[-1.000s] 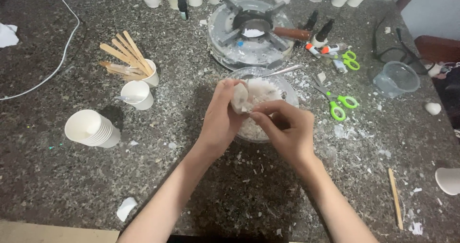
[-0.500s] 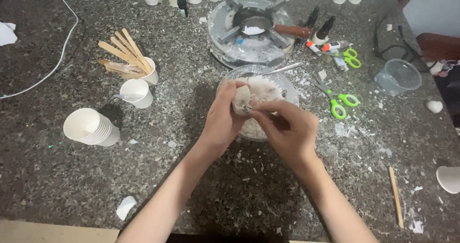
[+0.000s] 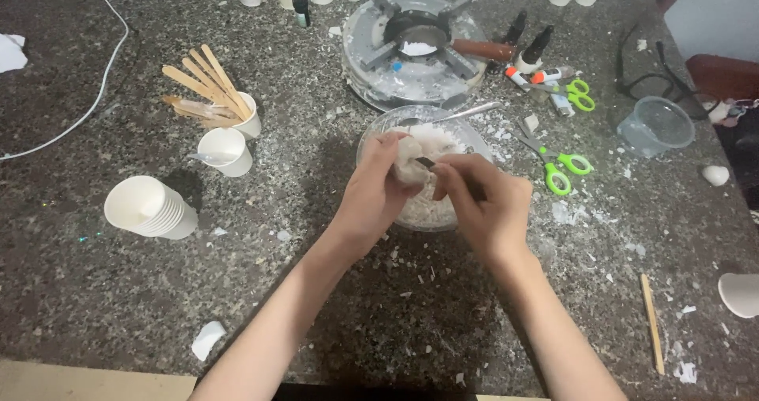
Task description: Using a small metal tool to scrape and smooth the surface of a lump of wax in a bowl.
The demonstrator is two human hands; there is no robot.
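Over a glass bowl (image 3: 379, 136) of white flakes, left hand (image 3: 375, 192) clutching a white lump (image 3: 409, 160), right hand (image 3: 482, 203) fingers pinching a dark tool.

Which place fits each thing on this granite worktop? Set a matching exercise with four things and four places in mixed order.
Things:
1 white lump
2 green scissors
3 stack of paper cups
4 loose wooden stick

Places:
A lying on its side, far left
B near the right edge, close to the camera
C in the left hand, over the glass bowl
D right of the bowl

Pairs: 1-C, 2-D, 3-A, 4-B
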